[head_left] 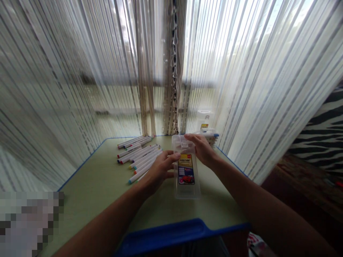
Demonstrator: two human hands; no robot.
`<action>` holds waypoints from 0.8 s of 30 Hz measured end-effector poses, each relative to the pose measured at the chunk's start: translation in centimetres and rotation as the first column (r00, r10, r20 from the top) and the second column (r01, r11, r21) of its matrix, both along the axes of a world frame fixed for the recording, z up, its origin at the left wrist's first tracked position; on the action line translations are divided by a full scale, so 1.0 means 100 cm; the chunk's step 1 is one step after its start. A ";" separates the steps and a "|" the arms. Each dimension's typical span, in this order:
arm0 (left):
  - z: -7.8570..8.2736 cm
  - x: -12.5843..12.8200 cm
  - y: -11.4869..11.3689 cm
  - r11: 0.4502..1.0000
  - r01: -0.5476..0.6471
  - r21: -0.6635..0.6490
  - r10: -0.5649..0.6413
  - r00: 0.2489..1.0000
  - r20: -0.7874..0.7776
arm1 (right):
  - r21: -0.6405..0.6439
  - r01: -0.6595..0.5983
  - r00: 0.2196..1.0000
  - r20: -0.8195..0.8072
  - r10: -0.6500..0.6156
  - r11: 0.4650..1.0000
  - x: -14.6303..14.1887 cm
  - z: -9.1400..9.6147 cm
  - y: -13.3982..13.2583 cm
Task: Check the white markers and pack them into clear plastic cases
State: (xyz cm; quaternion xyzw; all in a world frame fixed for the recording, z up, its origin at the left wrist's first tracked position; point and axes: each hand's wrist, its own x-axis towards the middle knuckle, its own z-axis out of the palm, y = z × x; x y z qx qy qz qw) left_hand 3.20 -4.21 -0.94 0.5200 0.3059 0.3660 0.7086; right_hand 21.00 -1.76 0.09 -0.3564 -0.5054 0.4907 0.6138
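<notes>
A clear plastic marker case [187, 178] with a yellow and red label lies on the green table [102, 185], long side pointing away from me. My left hand [160, 169] rests against the case's left side, thumb on top near the label, fingers curled over the edge. My right hand [201, 149] grips the far top end of the case by its white clasp. Several white markers [140, 157] with coloured caps lie in rows just left of my left hand.
Striped sheer curtains [241, 89] hang close around the table's back and sides. Another clear box [207, 134] stands behind my right hand. A blue tray edge [166, 235] lies at the table's near edge. A zebra-pattern surface [321, 135] is at right.
</notes>
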 end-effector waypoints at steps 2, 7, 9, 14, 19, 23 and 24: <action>0.000 0.000 -0.002 1.000 0.009 0.007 -0.009 1.000 -0.009 | 0.010 0.011 1.000 -0.007 -0.011 1.000 0.001 0.000 0.000; -0.002 0.002 -0.001 0.999 0.032 0.013 -0.032 0.999 0.003 | 0.023 0.026 1.000 -0.007 -0.026 0.999 0.002 0.000 0.001; -0.003 0.001 0.001 0.999 0.048 0.010 -0.048 0.999 -0.012 | 0.024 0.024 1.000 -0.001 -0.024 0.999 0.002 0.000 0.001; -0.004 -0.001 0.001 0.998 0.060 0.036 -0.058 0.997 -0.056 | 0.019 0.019 1.000 -0.001 -0.019 1.000 0.002 0.001 0.001; -0.005 -0.002 0.001 0.997 0.058 0.052 -0.053 0.995 -0.089 | 0.013 0.032 0.999 -0.030 -0.032 0.999 0.003 0.003 0.001; -0.004 -0.001 0.001 0.995 0.069 0.065 -0.065 0.995 -0.073 | 0.013 0.025 0.999 -0.042 -0.025 1.000 0.003 0.003 0.002; -0.004 -0.001 0.000 0.995 0.067 0.071 -0.062 0.996 -0.069 | 0.014 0.021 0.999 -0.043 -0.021 1.000 0.003 0.004 0.001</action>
